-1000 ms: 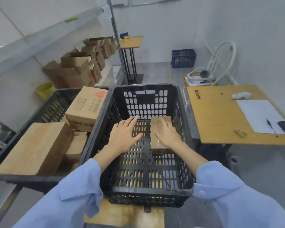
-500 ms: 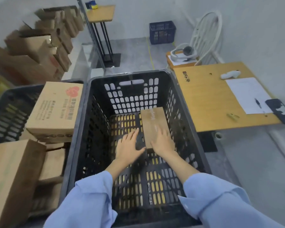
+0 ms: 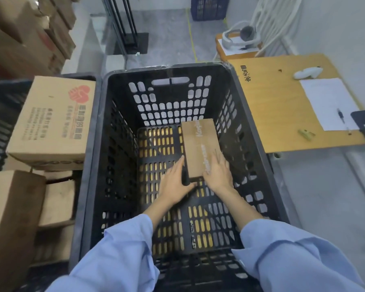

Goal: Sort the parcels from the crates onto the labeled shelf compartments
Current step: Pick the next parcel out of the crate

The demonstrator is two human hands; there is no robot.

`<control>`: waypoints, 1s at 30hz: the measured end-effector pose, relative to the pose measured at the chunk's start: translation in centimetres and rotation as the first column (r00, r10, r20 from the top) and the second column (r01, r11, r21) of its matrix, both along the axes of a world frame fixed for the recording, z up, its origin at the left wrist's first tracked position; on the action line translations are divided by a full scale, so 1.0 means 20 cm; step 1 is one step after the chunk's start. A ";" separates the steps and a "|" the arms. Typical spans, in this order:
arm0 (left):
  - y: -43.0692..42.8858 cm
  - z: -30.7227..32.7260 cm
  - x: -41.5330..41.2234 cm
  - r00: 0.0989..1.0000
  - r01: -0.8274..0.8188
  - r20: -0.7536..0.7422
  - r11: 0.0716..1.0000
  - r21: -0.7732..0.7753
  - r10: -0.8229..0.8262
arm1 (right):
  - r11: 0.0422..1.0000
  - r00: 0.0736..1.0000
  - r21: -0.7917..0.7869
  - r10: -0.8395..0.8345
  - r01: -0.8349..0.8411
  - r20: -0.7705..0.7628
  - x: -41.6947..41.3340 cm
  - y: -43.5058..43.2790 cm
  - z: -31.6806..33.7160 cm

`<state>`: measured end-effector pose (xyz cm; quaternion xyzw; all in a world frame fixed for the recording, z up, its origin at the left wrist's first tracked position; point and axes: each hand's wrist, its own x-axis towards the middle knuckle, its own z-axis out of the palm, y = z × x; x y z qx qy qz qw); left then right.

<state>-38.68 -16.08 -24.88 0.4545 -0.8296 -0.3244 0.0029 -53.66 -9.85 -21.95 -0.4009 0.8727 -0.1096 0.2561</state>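
Leaning further over the black crate (image 3: 93, 165), you brought your view almost straight down into it, and your blue sleeves (image 3: 118, 260) filled the near edge. One second before, your left hand (image 3: 173, 183) lay flat on the crate floor, apart from the parcel. At this moment it had come to the near left corner of the parcel, with fingers straight along the left edge and the thumb spread toward the near end. Your right hand (image 3: 218, 175) had drawn back from the middle of the top to the near right corner, and it rested there flat, fingers straight and not curled.

So both hands touched the parcel (image 3: 198, 144) from two sides, but neither had closed around it. The parcel, a flat brown box, lay on the crate floor close to the right wall. I judge that it was not yet lifted. It was the only parcel I could see in this crate, so the grasp was being prepared, and taking it out should empty the crate.

On the left, the second crate (image 3: 0, 127) held several cartons, with the big carton (image 3: 51, 119) on top, so more sorting remained. On the right stood the wooden table (image 3: 282, 102). The labeled shelf compartments were not in view, so I cannot tell where this parcel belonged.
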 end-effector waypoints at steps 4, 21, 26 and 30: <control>0.01 0.01 0.01 0.984 -0.086 -0.141 0.982 0.170 0.111 | 0.999 0.999 -0.025 0.022 -0.021 0.028 -0.01 0.00 -0.02; -0.07 -0.01 0.03 0.944 -0.148 -0.243 0.946 0.288 0.222 | 0.983 0.947 -0.156 -0.044 0.098 0.319 0.00 -0.02 -0.10; -0.10 0.04 -0.03 0.909 -0.225 -0.264 0.913 0.340 0.322 | 0.981 0.930 -0.148 -0.062 0.123 0.362 0.01 -0.02 -0.11; -0.11 0.08 -0.06 0.893 -0.282 -0.253 0.901 0.329 0.372 | 0.969 0.918 -0.188 -0.078 0.161 0.389 0.02 -0.04 -0.07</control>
